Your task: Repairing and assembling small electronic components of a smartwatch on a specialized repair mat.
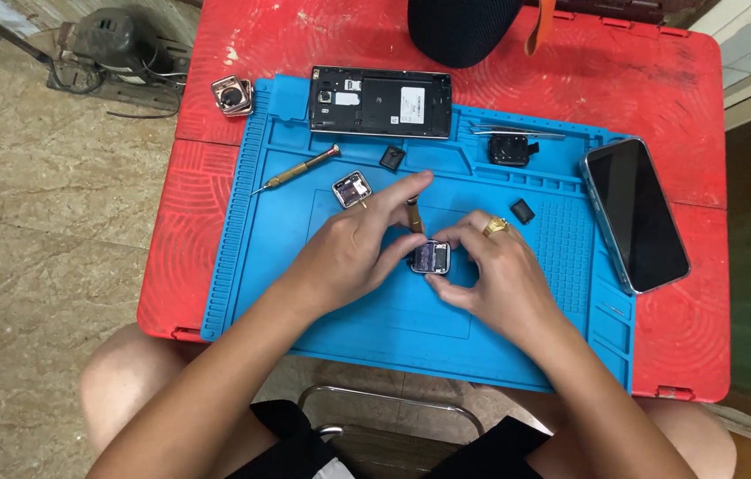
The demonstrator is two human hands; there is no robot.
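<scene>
Flanking hands [429, 257], phone [634, 213] (right), screwdriver [297, 168]

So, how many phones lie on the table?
2: an opened phone at the far edge of the blue mat, and a closed phone at its right edge.

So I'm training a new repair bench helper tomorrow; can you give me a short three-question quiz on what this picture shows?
1. True or false: the opened phone lies at the far edge of the blue mat.
2. What do both hands hold?
A. a small square watch case
B. the tweezers
C. the dark phone
3. Fill in: the loose screwdriver lies to the ___ of the hands.

Key:
1. True.
2. A: the left hand and right hand meet on the small square watch case.
3. Left.
</scene>
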